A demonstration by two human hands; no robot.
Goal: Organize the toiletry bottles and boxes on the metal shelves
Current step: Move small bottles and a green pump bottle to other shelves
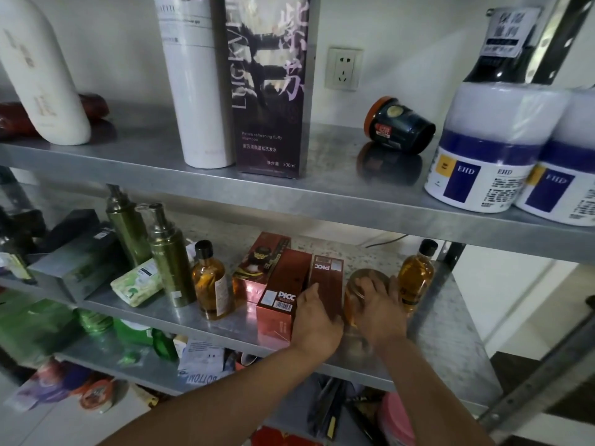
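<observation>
Gripping a dark red box point(326, 281) with the left hand point(317, 320): thumb up its left edge, fingers point(335, 320) curled round its right side. Box upright near the front of the middle shelf point(199, 317), PICC print upside down at its top.

Clasping an amber jar point(354, 284) with the right hand point(380, 312), fingers point(367, 286) curled down over its lid. Jar just right of the left fingers, beside the held box; cannot tell if touching.

Just left of the left thumb, a brighter PICC box point(278, 300) against the held box. Behind that, a rose box point(257, 268). Further left, an amber bottle point(211, 281) and two green pump bottles point(170, 252).

Just right of the right fingers, a second amber bottle point(415, 278), upright.

Well above both hands, on the upper shelf point(338, 188), a purple box point(270, 85) and a dark tub point(399, 127) lying on its side.
</observation>
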